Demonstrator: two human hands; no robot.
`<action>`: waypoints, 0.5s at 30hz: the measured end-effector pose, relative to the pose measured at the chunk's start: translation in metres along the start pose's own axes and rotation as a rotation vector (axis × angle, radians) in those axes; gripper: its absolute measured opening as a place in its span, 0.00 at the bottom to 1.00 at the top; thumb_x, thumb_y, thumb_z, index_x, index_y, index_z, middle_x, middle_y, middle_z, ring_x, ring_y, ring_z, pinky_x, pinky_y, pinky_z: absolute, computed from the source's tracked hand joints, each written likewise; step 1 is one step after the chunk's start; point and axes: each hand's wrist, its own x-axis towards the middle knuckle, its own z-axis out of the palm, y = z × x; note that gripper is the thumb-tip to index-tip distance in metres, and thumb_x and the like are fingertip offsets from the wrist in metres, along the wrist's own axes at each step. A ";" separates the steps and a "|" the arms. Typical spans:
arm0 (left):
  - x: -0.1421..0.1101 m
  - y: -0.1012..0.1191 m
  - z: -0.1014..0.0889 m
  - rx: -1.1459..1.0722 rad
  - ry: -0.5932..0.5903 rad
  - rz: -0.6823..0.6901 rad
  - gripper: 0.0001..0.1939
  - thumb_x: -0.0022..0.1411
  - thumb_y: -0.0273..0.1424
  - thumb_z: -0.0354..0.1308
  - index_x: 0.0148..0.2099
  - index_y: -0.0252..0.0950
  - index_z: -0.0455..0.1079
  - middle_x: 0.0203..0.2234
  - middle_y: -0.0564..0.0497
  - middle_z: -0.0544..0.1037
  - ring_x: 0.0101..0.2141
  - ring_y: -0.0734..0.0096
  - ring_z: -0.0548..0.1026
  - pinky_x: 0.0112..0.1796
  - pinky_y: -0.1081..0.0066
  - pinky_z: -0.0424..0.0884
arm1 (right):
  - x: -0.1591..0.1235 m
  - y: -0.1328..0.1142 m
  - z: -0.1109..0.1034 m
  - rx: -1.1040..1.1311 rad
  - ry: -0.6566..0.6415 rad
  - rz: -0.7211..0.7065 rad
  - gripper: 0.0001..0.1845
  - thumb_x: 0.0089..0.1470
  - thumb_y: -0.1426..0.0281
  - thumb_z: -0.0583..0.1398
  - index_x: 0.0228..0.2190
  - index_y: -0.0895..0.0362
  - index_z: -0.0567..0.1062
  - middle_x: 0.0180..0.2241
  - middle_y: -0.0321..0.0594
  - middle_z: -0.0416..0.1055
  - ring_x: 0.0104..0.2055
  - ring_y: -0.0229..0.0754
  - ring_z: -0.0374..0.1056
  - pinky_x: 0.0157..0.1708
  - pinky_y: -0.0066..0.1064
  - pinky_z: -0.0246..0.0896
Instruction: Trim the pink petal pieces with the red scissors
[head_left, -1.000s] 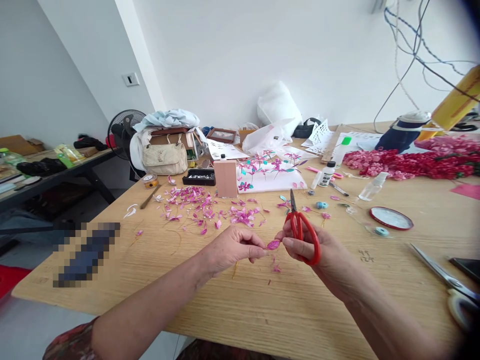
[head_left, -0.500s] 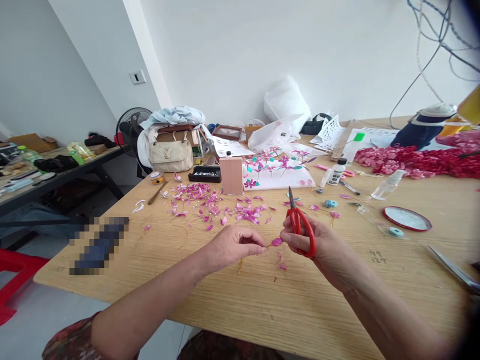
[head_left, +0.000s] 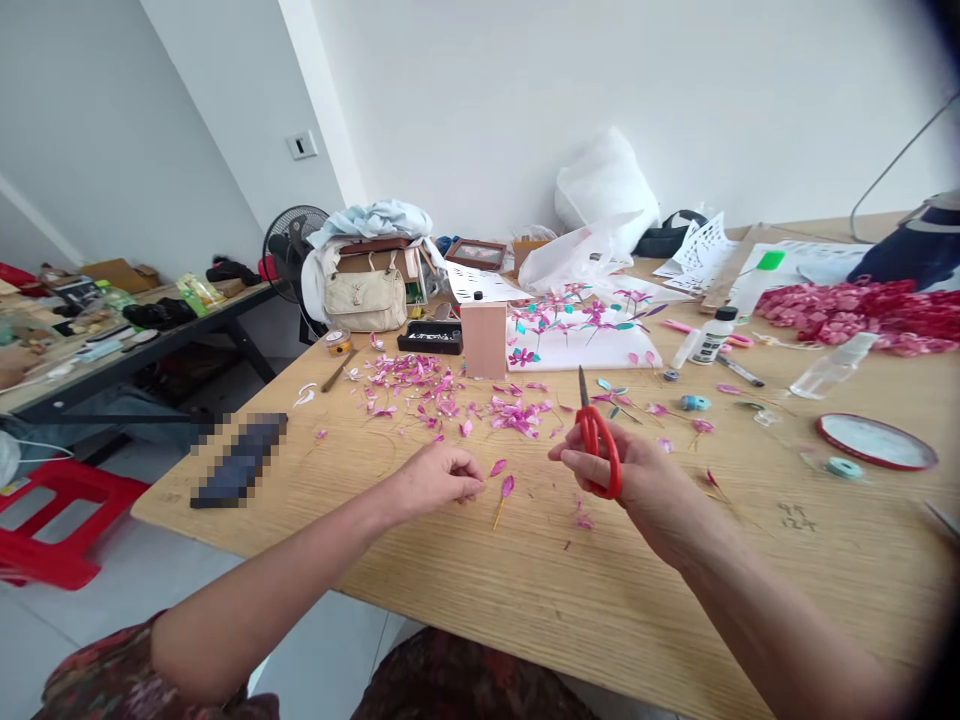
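My left hand [head_left: 442, 478] is closed in a pinch above the wooden table, and a small pink petal [head_left: 499, 467] sticks out at its fingertips; the fingers hide its stem. Just to the right lies a second pink petal [head_left: 508, 487] on a yellow wire stem. My right hand [head_left: 619, 465] is wrapped around red-handled scissors [head_left: 616, 470], whose dark blades point away from me, apart from the petals. Small pink scraps [head_left: 583, 522] lie on the wood below the scissors.
Many loose pink petals [head_left: 517, 415] spread beyond my hands. Behind them stand a wooden block [head_left: 484, 342] and finished wire flowers [head_left: 555, 310]. To the right are a black-capped bottle [head_left: 712, 338], a spray bottle [head_left: 836, 368] and a round red-rimmed lid [head_left: 877, 442].
My right hand has let go of the petal and drawn away from my left hand with the scissors. My left hand has shifted left with the petal, uncovering the wired petal on the table.
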 end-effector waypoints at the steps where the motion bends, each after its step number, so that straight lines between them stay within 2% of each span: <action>1: 0.000 -0.004 0.000 0.020 0.003 -0.012 0.05 0.50 0.27 0.52 0.26 0.32 0.67 0.17 0.56 0.66 0.22 0.77 0.65 0.25 0.76 0.60 | -0.002 0.000 -0.003 -0.007 -0.002 0.001 0.14 0.38 0.63 0.67 0.24 0.57 0.68 0.24 0.36 0.69 0.22 0.34 0.56 0.22 0.28 0.53; 4: 0.002 -0.010 0.004 0.108 0.021 -0.029 0.05 0.49 0.27 0.53 0.26 0.32 0.69 0.18 0.56 0.68 0.22 0.76 0.65 0.26 0.75 0.59 | -0.009 0.003 -0.008 -0.028 -0.002 0.004 0.14 0.39 0.63 0.66 0.26 0.57 0.69 0.25 0.38 0.71 0.22 0.34 0.57 0.22 0.29 0.54; 9: 0.005 -0.009 0.010 0.258 0.057 -0.006 0.05 0.49 0.25 0.53 0.26 0.33 0.70 0.22 0.54 0.72 0.26 0.73 0.67 0.29 0.74 0.58 | -0.016 0.006 -0.017 -0.096 0.018 -0.025 0.14 0.42 0.60 0.65 0.26 0.56 0.70 0.27 0.40 0.72 0.22 0.36 0.59 0.22 0.30 0.55; 15: 0.008 -0.006 0.009 0.315 0.030 0.018 0.04 0.50 0.24 0.52 0.29 0.35 0.68 0.24 0.54 0.72 0.27 0.74 0.67 0.28 0.76 0.59 | -0.023 0.007 -0.031 -0.156 0.057 -0.049 0.16 0.43 0.57 0.65 0.27 0.55 0.70 0.30 0.42 0.73 0.30 0.43 0.64 0.26 0.32 0.57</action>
